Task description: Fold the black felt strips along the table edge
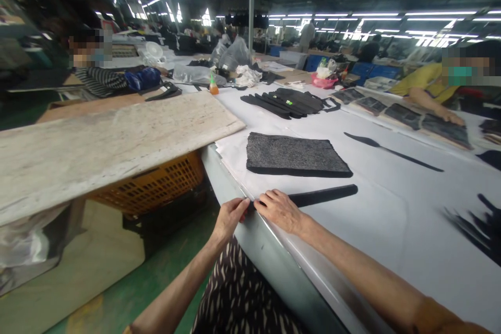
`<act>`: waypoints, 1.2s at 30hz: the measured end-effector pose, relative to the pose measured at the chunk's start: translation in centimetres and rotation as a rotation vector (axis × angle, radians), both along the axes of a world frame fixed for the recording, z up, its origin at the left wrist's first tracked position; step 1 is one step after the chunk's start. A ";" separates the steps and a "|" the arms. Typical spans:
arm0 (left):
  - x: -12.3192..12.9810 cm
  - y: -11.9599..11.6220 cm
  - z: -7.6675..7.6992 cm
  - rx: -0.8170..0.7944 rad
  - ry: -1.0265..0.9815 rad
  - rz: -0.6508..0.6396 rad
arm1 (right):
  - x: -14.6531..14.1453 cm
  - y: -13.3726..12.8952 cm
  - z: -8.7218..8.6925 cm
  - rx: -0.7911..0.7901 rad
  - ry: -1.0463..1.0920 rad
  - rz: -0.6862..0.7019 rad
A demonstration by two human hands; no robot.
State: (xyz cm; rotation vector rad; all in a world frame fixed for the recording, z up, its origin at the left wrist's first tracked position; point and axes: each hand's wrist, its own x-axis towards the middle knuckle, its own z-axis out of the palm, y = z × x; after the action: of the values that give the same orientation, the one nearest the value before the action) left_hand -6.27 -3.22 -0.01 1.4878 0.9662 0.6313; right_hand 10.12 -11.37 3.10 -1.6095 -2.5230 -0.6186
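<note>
At the edge of the white table (pixel 383 198), my left hand (pixel 230 216) pinches the near end of a black fabric strip (pixel 329 195). My right hand (pixel 279 210) lies on the same strip just beside it, fingers bent and pressed down. The strip runs from under my right hand toward the right, flat on the table. Behind it rests a stack of dark grey textured fabric pieces (pixel 293 154) with a black front edge. A long, thin black piece (pixel 395 152) lies farther right.
Black strips (pixel 287 103) lie farther back, and more black pieces (pixel 485 224) at right. A worn board (pixel 117 135) and orange crate (pixel 156 182) are at left. An orange bottle (pixel 213 85) stands behind. People sit left and right.
</note>
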 end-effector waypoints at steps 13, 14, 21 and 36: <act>-1.0 0.6 -1.5 -0.150 -0.024 0.077 | 3.2 -1.5 -0.9 0.022 0.061 0.028; -1.1 0.5 -1.4 -0.142 -0.011 0.080 | 3.4 -1.6 -0.9 0.032 0.066 0.033; -2.6 1.0 -2.1 -0.119 0.091 0.098 | 4.4 -2.5 -0.8 0.018 0.089 0.028; -7.3 3.2 -6.3 -0.139 0.197 0.177 | 2.9 -1.2 -0.8 0.034 -0.039 0.162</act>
State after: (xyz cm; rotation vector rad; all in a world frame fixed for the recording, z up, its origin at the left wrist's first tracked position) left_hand -13.52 -0.03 -6.26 1.3686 1.2792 0.5377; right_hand 13.00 -12.53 2.32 -1.3781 -2.6220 -0.6762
